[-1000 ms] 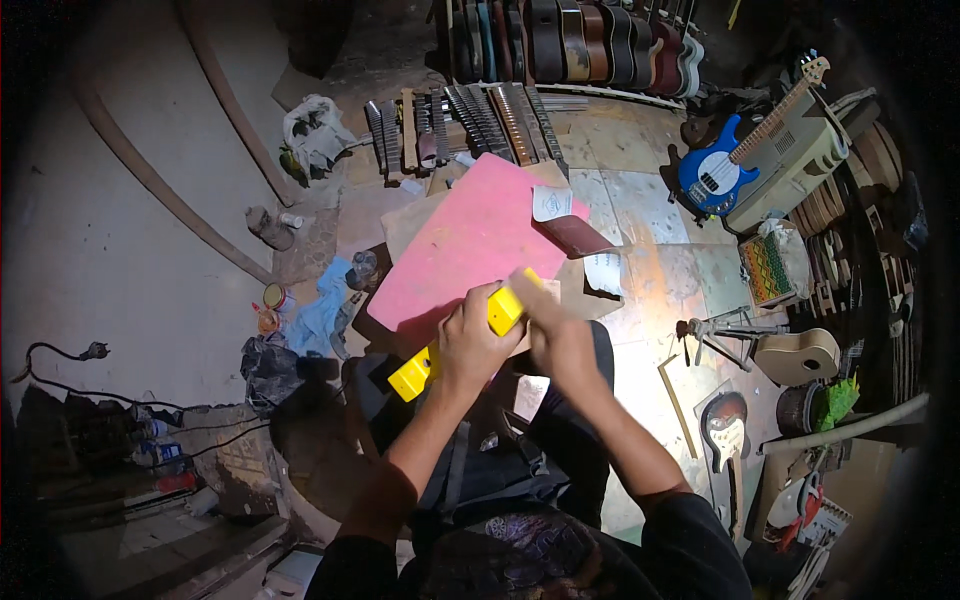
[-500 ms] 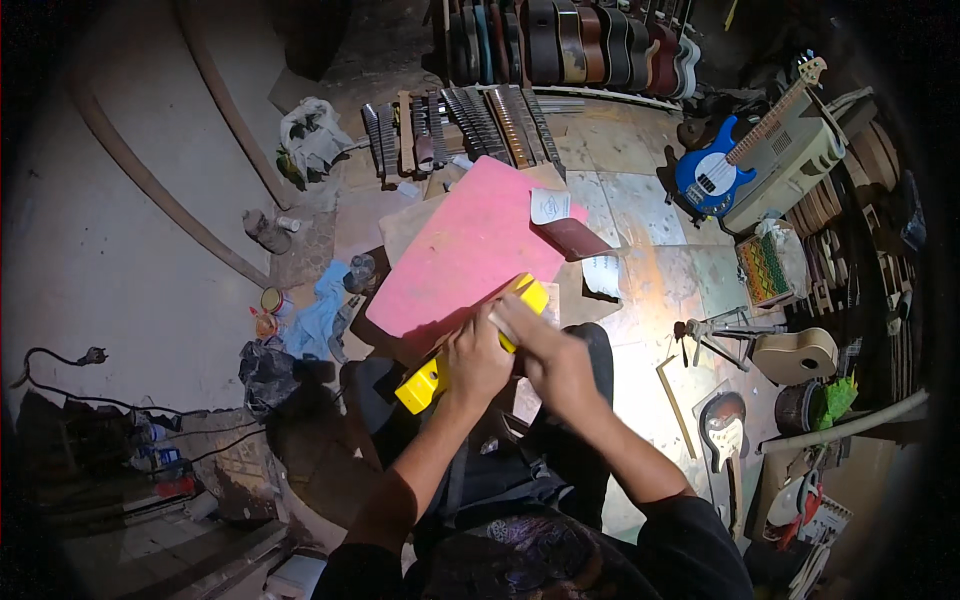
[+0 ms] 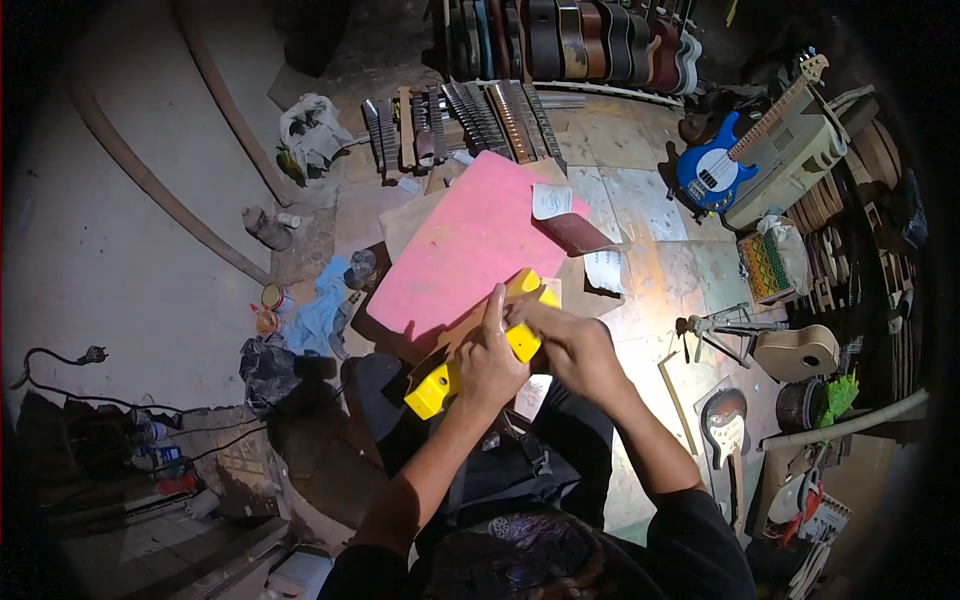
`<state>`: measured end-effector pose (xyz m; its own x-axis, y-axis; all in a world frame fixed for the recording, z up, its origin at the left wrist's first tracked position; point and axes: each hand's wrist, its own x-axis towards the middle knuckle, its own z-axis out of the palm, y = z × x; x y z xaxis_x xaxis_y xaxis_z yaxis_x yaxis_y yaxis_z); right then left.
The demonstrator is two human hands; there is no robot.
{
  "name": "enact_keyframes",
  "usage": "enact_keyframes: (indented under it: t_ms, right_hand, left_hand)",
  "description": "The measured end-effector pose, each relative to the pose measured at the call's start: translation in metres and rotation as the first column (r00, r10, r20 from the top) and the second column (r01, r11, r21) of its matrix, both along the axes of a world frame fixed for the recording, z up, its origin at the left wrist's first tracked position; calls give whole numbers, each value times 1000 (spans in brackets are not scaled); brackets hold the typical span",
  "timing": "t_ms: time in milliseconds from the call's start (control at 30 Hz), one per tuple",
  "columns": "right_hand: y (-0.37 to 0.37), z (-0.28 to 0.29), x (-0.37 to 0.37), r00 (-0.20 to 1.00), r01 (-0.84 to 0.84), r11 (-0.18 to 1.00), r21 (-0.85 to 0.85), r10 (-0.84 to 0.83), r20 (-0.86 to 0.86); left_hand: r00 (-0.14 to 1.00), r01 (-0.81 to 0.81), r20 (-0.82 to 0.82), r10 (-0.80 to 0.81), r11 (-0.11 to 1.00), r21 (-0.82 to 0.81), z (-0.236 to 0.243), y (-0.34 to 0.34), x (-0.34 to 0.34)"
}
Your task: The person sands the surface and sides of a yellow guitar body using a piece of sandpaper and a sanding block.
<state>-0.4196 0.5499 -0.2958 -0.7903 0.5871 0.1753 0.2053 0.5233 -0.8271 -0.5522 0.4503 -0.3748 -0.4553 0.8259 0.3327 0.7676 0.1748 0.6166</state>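
Note:
A long yellow block with round holes slants over my lap, its far end up and to the right. My left hand is closed round its middle, index finger stretched along toward the far end. A brown strip, like sandpaper, shows along the block's far side. Against the block's upper end my right hand is closed, fingers bent over it; what the fingertips pinch there is hidden. Just beyond lies a pink board. A curled sheet of sandpaper with a pale printed back rests on its right edge.
Guitar necks lie in a row beyond the board. A blue bass guitar leans at the far right. An unfinished guitar body and a sunburst guitar are on the right. A blue cloth and tins sit left.
The block has been turned a little in my hands, and its brown strip now shows. My left index finger has stretched out. My right hand has shifted slightly right.

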Motion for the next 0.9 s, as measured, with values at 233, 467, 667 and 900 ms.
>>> enact_keyframes:
  t_ms: [233, 467, 667, 900]
  right_hand:
    - [27, 4, 12, 980, -31, 998, 48, 21, 196]
    - [37, -50, 30, 971, 155, 987, 43, -160, 178]
    - [-8, -32, 17, 996, 37, 998, 49, -33, -78]
    - [-31, -24, 3, 982, 136, 982, 130, -116, -150]
  left_hand:
    - [998, 63, -16, -62, 997, 43, 7, 2, 7]
    - [993, 113, 29, -118, 983, 144, 15, 12, 12]
    - [997, 77, -6, -77, 995, 59, 2, 5, 5]
    - [994, 85, -88, -67, 972, 221, 7, 13, -12]
